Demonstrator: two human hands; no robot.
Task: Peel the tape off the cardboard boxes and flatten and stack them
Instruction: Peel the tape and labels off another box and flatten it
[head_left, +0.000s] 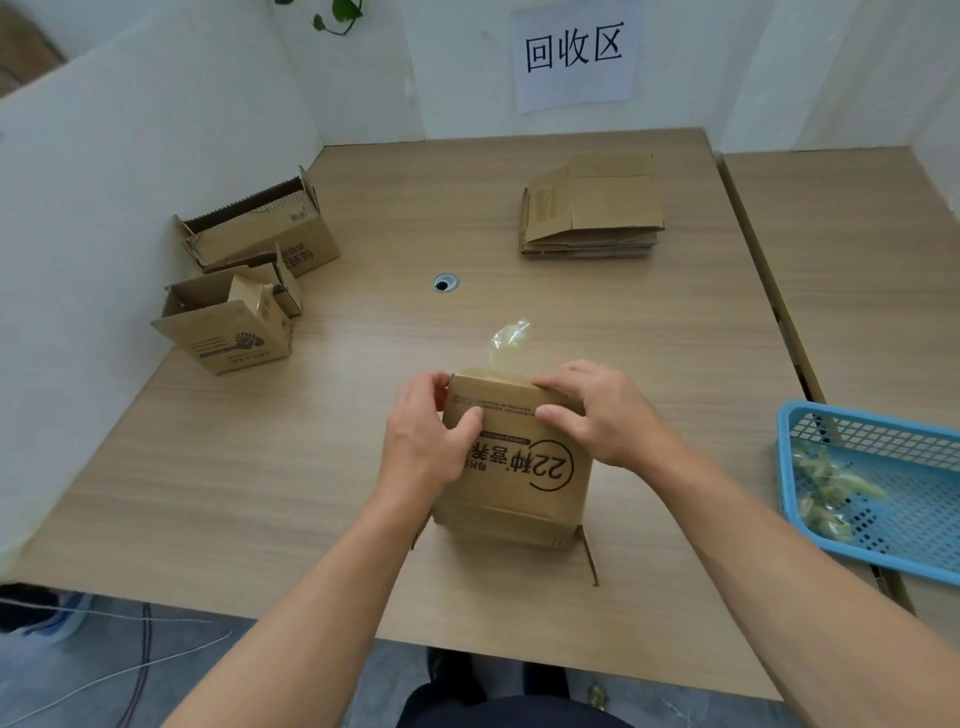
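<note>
A small cardboard box (519, 483) with black print stands on the wooden table (311, 467) in front of me. My left hand (423, 439) grips its upper left corner, thumb on the near face. My right hand (602, 415) holds the upper right edge with curled fingers. A strip of clear tape (506, 340) sticks up loose from the box's far top edge. A stack of flattened boxes (592, 213) lies at the far right of the table. Two opened boxes stand at the left, one nearer (228, 325) and one farther (265, 228).
A blue plastic basket (883, 452) holding crumpled tape pieces sits at the right edge. A cable hole (445, 283) is in the table's middle. White partition walls enclose the left and back; a paper sign (574, 52) hangs on the back wall.
</note>
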